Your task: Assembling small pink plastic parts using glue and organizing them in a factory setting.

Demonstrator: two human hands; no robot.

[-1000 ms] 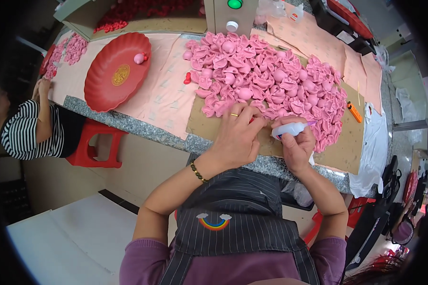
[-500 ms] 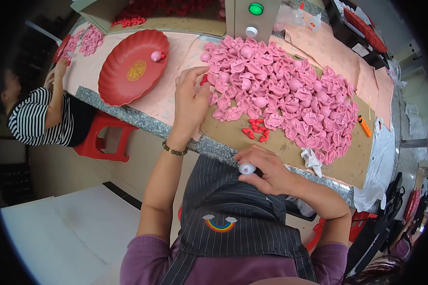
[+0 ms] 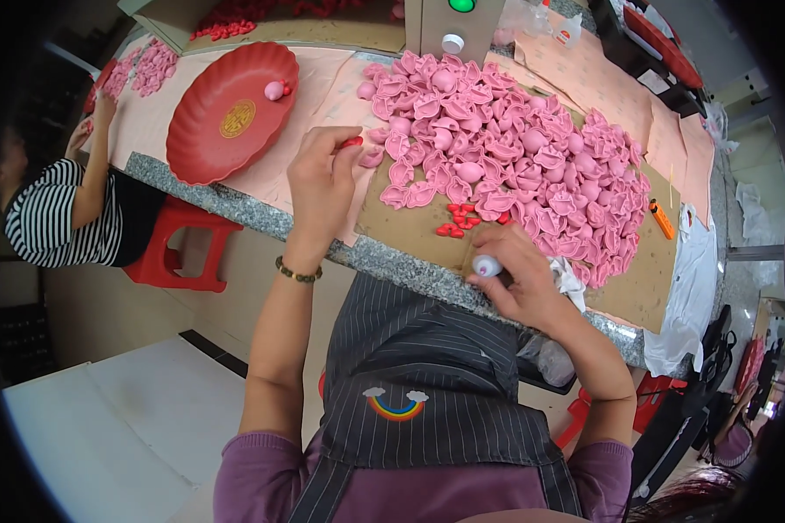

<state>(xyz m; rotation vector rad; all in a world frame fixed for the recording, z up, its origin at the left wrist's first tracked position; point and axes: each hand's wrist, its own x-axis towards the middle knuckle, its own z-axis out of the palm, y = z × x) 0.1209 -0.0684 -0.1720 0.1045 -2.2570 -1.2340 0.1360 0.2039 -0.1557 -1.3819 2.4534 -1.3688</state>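
My left hand [image 3: 321, 185] is closed at the fingertips on a small red piece [image 3: 352, 141], above the pink cloth near the pile. A pink piece [image 3: 372, 158] is right beside those fingertips; I cannot tell whether they touch it. In my right hand [image 3: 525, 277] is a small pale bottle [image 3: 486, 266], its round end toward me, over the board's front edge. The right fingertips are close to a red piece [image 3: 503, 217]. Several loose red pieces [image 3: 456, 225] lie just left of them. Behind spreads a large heap of pink moulded pieces [image 3: 515, 157], some with round balls.
A red scalloped tray [image 3: 187, 148] holding a pink ball with red bits [image 3: 276, 90] stands at left. A grey box with a green button [image 3: 461, 5] is behind. An orange cutter [image 3: 661, 220] and white tissue [image 3: 569, 283] lie right. A person in stripes [image 3: 61, 205] works far left.
My right hand has moved forward and right with the bottle, from the table edge toward the loose red pieces. My left hand has shifted slightly left with its red piece. The view has shifted slightly.
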